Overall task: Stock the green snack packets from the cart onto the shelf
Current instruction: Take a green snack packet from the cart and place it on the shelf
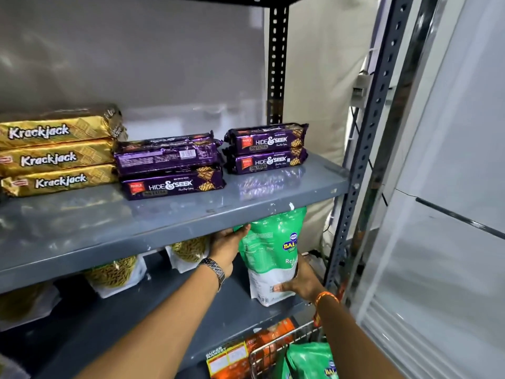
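- The green snack packet (269, 258) stands upright at the right end of the lower shelf (153, 305), its top tucked under the upper shelf (164, 214).
- Left hand (226, 248) lies flat against its left side — fingers extended.
- Right hand (300, 283) wraps its lower right corner, fingers curled on it.
- More green packets (308, 361) sit in the wire cart (276, 344), near right.
- Purple biscuit packs (172, 166) lie stacked above.
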The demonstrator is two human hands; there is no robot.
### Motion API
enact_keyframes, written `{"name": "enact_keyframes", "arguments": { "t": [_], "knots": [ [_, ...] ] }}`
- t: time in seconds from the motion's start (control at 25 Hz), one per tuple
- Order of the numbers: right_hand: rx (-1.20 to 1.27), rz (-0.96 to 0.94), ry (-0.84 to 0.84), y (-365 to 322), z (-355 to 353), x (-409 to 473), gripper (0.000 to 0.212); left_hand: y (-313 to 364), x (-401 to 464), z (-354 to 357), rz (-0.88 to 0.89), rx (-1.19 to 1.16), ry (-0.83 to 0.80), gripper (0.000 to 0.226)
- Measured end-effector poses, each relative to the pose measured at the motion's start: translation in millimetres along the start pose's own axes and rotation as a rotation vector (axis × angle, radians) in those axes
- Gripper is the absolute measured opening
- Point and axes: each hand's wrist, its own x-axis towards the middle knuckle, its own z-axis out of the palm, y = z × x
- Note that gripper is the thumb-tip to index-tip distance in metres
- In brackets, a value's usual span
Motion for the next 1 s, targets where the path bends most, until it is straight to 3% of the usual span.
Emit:
{"name": "enact_keyframes", "arguments": {
  "t": [0.2, 0.32, 0.48, 0.72, 0.84, 1.0],
  "knots": [
    [0.018, 0.078, 0.012, 6.7, 0.0, -3.1, 0.102, -17.4, 2.9, 0.6, -0.003, 0.020, -0.053, 0.040],
    [0.005, 0.115, -0.027, 15.5, -5.7, -7.9, 0.099, -59.1, -22.7, -6.6, -0.180, 0.084, -0.018, 0.066],
    [-0.027, 0.092, -0.068, 26.5, -8.8, -11.8, 0.086, -111.4, -63.3, 3.8, -0.368, 0.065, -0.071, 0.052],
    [-0.005, 0.050, 0.095, 51.9, 19.2, -38.6, 0.077, -97.6, -18.3, 4.7, -0.372, 0.035, -0.020, 0.075],
    [-0.067, 0.029, 0.120, 45.3, 30.7, -48.6, 0.087, -100.0, -5.6, -10.0, -0.403, 0.154, 0.052, 0.076],
    [0.048, -0.039, 0.041, 22.1, 48.2, -55.2, 0.098, -119.7, -20.8, -7.9, -0.430, 0.114, -0.079, 0.080]
  ]
}}
